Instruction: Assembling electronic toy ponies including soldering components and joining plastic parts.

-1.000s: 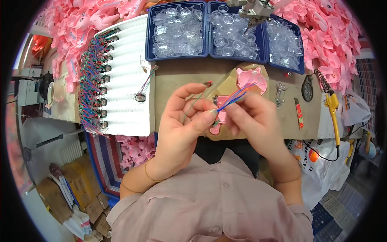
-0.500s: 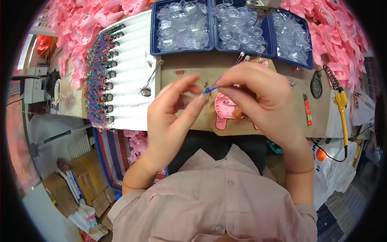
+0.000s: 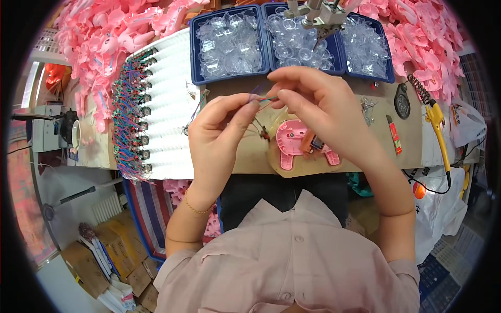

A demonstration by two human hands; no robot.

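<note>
My left hand (image 3: 222, 130) is closed in a pinch on thin coloured wires (image 3: 268, 99) above the table. My right hand (image 3: 326, 107) has its thumb and a finger closed on the other side of the same wires, its index finger raised. A small dark part (image 3: 264, 135) dangles below the left fingertips, apparently from these wires. Beneath the hands, a pink plastic shell (image 3: 288, 136) lies on a tan board (image 3: 284, 170). An orange piece (image 3: 309, 143) sits at the shell's right side, partly under my right hand.
White ribbed tray (image 3: 175, 104) at left carries many wired round parts (image 3: 145, 111). Blue bins (image 3: 229, 79) of clear plastic pieces stand at the back, under a metal machine head (image 3: 321, 15). Pink parts (image 3: 125, 39) pile up on both sides. A red cutter (image 3: 394, 136) and yellow-handled tool (image 3: 437, 128) lie right.
My left fingers, loosely spread before, have closed on the wires. My right hand has shifted slightly upward, its index finger lifting. The small dark part now hangs in sight, and the whole view has shifted slightly.
</note>
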